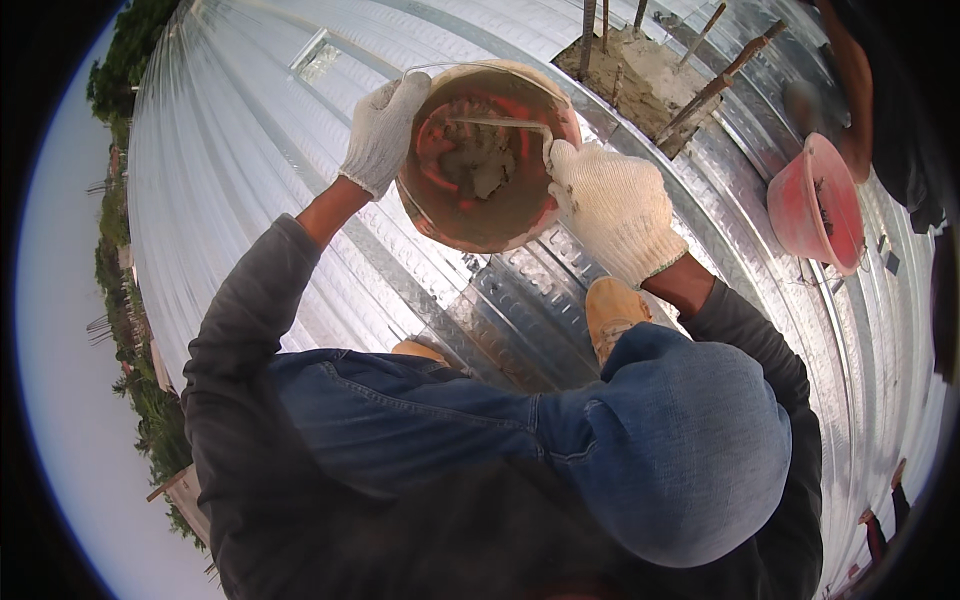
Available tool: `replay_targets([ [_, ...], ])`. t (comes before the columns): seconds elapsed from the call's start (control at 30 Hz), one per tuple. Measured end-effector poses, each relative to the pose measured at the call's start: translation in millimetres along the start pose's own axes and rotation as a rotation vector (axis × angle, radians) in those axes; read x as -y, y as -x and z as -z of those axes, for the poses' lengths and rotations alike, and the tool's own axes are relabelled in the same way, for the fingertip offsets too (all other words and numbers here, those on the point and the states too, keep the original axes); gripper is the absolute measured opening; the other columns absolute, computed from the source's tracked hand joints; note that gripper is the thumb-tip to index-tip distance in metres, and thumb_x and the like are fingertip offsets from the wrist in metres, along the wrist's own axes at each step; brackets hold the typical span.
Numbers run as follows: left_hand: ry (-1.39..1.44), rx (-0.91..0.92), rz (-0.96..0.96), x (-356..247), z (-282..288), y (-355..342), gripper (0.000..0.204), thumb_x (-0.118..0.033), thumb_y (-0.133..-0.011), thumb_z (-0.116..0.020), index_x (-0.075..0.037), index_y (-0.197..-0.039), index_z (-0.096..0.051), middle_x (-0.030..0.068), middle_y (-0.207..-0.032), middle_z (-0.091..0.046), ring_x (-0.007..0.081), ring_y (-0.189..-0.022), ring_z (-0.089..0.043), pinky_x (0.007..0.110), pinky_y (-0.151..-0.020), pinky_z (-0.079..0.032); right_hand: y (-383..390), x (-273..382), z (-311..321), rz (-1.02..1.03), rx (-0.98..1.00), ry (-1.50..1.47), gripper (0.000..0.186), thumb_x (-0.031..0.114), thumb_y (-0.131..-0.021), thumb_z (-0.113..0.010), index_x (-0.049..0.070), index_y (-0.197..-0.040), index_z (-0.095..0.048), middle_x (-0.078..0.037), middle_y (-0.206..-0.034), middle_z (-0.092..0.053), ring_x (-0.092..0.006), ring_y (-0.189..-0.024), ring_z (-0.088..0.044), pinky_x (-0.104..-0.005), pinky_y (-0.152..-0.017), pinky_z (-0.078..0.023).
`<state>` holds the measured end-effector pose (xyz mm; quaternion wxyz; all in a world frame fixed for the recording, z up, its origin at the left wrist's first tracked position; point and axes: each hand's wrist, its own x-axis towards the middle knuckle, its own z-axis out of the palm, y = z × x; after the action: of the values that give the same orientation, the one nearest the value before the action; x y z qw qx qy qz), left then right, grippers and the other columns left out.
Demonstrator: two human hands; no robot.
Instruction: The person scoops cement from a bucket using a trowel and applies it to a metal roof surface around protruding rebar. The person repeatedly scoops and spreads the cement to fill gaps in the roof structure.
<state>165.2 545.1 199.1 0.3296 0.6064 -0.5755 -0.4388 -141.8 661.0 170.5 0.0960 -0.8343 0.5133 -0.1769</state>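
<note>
A red, mortar-smeared bucket [569, 108] is tilted in front of my knees, its mouth facing me. My left hand [388, 130], in a white knit glove, is closed on the bucket's left rim near the wire handle. Inside, a lump of wet grey mortar [482, 165] lies against the red wall. My gloved right hand [615, 210] is closed at the right rim around what looks like a trowel [545, 133]. Its thin bent neck reaches into the bucket; the grip is hidden in my glove, and the blade is hard to tell from the mortar.
Ribbed metal decking [230, 180] spreads all around. Rusty rebar [720, 88] sticks up from a rough concrete stub [640, 75] ahead to the right. Another person's arm [852, 80] is beside a second red bucket [795, 200]. Trees show beyond the decking's left edge.
</note>
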Motion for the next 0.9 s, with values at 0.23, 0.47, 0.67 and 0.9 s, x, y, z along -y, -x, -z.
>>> replay_targets([
  [0.23, -0.062, 0.089, -0.014, -11.7, -9.2, -4.1, 0.051, -0.048, -0.115, -0.07, 0.001, -0.118, -0.083, 0.0019, -0.101, -0.076, 0.0101, -0.095, -0.066, 0.033, -0.086, -0.058, 14.0, 11.3, -29.1, 0.117, 0.365, 0.191, 0.022, 0.012, -0.096, -0.077, 0.002, -0.112, -0.066, -0.016, -0.085, -0.076, -0.037, -0.074, -0.082, -0.0456, -0.061, -0.064],
  [0.47, -0.184, 0.138, -0.096, -8.7, -5.4, -26.9, 0.048, -0.047, -0.117, -0.07, -0.001, -0.125, -0.083, 0.0019, -0.105, -0.078, 0.0104, -0.098, -0.069, 0.032, -0.088, -0.059, -12.2, -7.9, -16.8, 0.018, 0.062, 0.1, 0.027, 0.016, -0.09, -0.082, 0.001, -0.111, -0.074, -0.012, -0.093, -0.077, -0.0287, -0.081, -0.084, -0.0413, -0.063, -0.065],
  [0.67, -0.074, 0.136, 0.015, -10.0, -11.4, -27.2, 0.046, -0.044, -0.118, -0.07, -0.002, -0.131, -0.082, 0.0013, -0.113, -0.08, 0.0094, -0.103, -0.072, 0.031, -0.09, -0.061, 7.1, 31.9, -45.1, 0.169, 0.226, 0.19, 0.03, 0.015, -0.095, -0.077, 0.0, -0.118, -0.064, -0.014, -0.096, -0.074, -0.0318, -0.082, -0.082, -0.0453, -0.065, -0.063],
  [0.9, -0.157, 0.135, -0.112, -18.9, -25.6, -16.9, 0.053, -0.049, -0.116, -0.069, 0.002, -0.122, -0.083, 0.0024, -0.102, -0.078, 0.0112, -0.096, -0.069, 0.033, -0.088, -0.059, 1.7, -22.7, -17.7, -0.037, 0.055, 0.043, 0.025, 0.011, -0.1, -0.072, 0.001, -0.121, -0.062, -0.019, -0.095, -0.074, -0.0387, -0.078, -0.08, -0.0485, -0.064, -0.063],
])
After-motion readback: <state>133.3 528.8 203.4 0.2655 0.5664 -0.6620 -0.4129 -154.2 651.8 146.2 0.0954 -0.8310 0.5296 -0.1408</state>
